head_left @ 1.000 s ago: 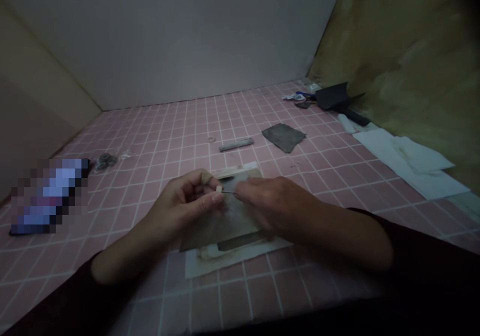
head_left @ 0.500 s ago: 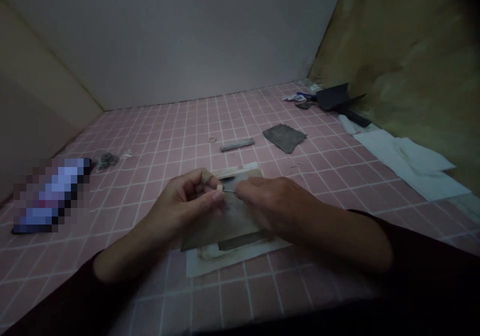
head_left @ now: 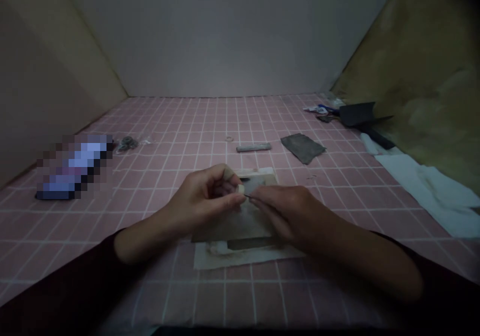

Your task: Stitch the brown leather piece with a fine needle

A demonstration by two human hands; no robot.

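My left hand [head_left: 210, 191] pinches a small pale piece [head_left: 240, 189] between thumb and forefinger; its exact shape is too small to tell. In my right hand [head_left: 287, 206] is a thin dark tool [head_left: 247, 196], its tip touching or very near the pale piece. Both hands are over a greyish sheet [head_left: 232, 226], which lies on a stained white paper [head_left: 210, 262]. A dark strip [head_left: 249, 242] shows at the sheet's near edge.
Beyond the hands lie a pale ring [head_left: 229, 139], a grey stick [head_left: 253, 147] and grey sandpaper [head_left: 303, 148]. A phone [head_left: 75, 168] and dark rings in plastic [head_left: 127, 143] are left. At right are a black dustpan [head_left: 358, 114] and white papers [head_left: 423, 191].
The view has turned, so things on the table appear shifted to the right. The pale piece now shows more of its face, with less of the tool's shaft visible beside it.
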